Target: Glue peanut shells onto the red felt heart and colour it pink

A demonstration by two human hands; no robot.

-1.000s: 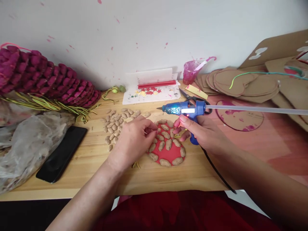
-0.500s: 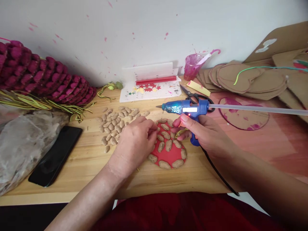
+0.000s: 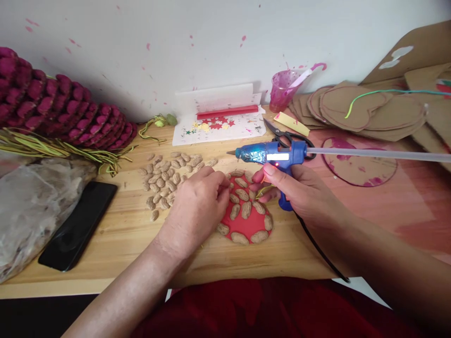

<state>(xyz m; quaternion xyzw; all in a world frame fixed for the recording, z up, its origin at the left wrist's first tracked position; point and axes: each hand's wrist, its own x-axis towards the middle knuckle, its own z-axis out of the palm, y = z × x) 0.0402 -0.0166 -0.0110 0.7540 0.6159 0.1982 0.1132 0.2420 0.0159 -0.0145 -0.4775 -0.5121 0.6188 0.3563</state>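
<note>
My right hand (image 3: pixel 299 188) grips a blue hot glue gun (image 3: pixel 271 154), its nozzle pointing left and a long clear glue stick (image 3: pixel 369 153) sticking out of the back. Below the gun lies a red rounded shape (image 3: pixel 243 225) with several peanuts (image 3: pixel 246 210) set along its edge and middle. My left hand (image 3: pixel 204 206) is closed over the left edge of this shape. Its fingertips are bent inward, and what they hold, if anything, is hidden. Just left of that hand, loose peanuts (image 3: pixel 164 178) lie in a heap on the wooden table.
A black phone (image 3: pixel 79 225) and a plastic bag (image 3: pixel 35 206) lie at left, below purple stacked rings (image 3: pixel 66 103). Behind are paper with small stars (image 3: pixel 214 136), scissors (image 3: pixel 289 138) and a pink-stained cup (image 3: pixel 280 94). Cardboard cutouts (image 3: pixel 352 108) are piled at right.
The view has shifted slightly, so everything sits a little higher in the picture. Both hands and the glue gun keep nearly the same pose over the red shape.
</note>
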